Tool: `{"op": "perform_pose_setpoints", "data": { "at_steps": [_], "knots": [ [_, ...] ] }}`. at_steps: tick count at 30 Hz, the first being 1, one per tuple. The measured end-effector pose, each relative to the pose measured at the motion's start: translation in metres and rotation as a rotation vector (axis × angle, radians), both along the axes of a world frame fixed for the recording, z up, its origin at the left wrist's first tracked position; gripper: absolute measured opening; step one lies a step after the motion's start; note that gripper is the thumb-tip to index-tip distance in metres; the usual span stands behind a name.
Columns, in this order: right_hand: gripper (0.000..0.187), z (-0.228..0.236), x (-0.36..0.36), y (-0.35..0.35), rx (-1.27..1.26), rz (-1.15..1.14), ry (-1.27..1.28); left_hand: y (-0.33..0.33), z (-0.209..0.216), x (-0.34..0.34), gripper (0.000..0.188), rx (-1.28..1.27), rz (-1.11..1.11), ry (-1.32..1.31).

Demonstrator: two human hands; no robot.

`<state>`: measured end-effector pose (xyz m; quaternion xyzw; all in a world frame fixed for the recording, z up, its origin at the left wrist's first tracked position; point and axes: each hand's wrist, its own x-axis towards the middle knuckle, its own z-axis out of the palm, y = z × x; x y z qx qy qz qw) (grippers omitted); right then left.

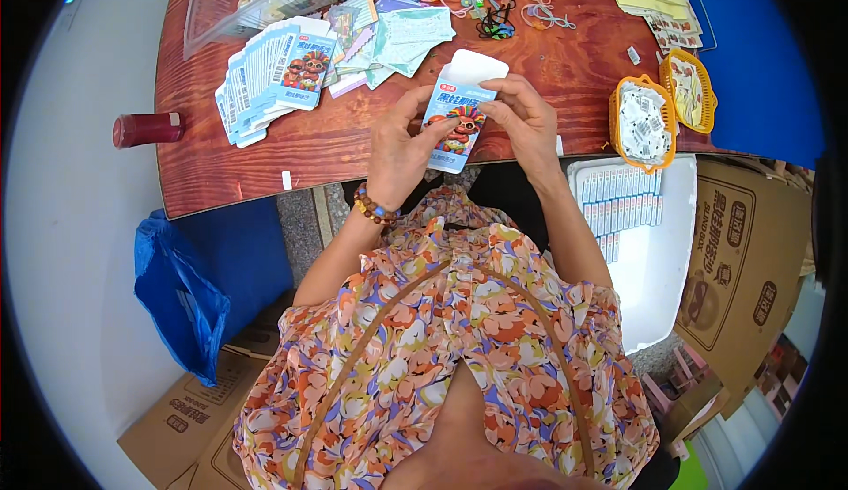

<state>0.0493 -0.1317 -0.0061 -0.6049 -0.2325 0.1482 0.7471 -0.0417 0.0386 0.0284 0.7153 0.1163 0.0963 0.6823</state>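
Cardboard this thin looks light and easily creased, so your left hand (399,147) and right hand (523,117), both closed on the small blue carton (457,119) (flap open) above the bench (353,145) edge, best pinch its side edges.

Two bare hands raised together, forearms converging from below.

Left hand (397,147): palm turned inward, thumb and fingers curled in a closed pinch grip, wrist bent slightly back, beaded band at the wrist. Right hand (527,119): fingers bent, fingertips (491,91) pointing left toward the other hand, thumb closed beneath them. Both forearms bare, elbows tucked near the torso, hands level and close together.
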Motion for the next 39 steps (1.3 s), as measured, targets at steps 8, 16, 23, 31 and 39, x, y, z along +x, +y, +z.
{"op": "perform_pose_setpoints", "data": {
  "at_steps": [8, 16, 23, 31, 39],
  "knots": [
    [0.018, 0.020, 0.009, -0.009, -0.046, 0.166, -0.005, 0.002, 0.006, -0.013, 0.056, -0.015, -0.118, -0.087],
    [0.018, 0.029, 0.009, -0.016, -0.253, 0.149, -0.303, 0.016, -0.004, -0.007, 0.055, -0.013, -0.312, -0.078],
    [0.019, 0.054, -0.018, -0.008, -0.140, 0.011, 0.030, 0.007, -0.004, -0.018, 0.054, -0.030, -0.239, -0.033],
    [0.022, 0.064, -0.006, -0.018, -0.112, 0.024, 0.254, -0.005, 0.006, -0.024, 0.054, -0.110, -0.271, -0.047],
    [0.013, 0.064, 0.004, -0.028, -0.206, 0.154, 0.175, -0.010, 0.015, -0.022, 0.055, 0.025, -0.252, -0.029]
  ]
}}
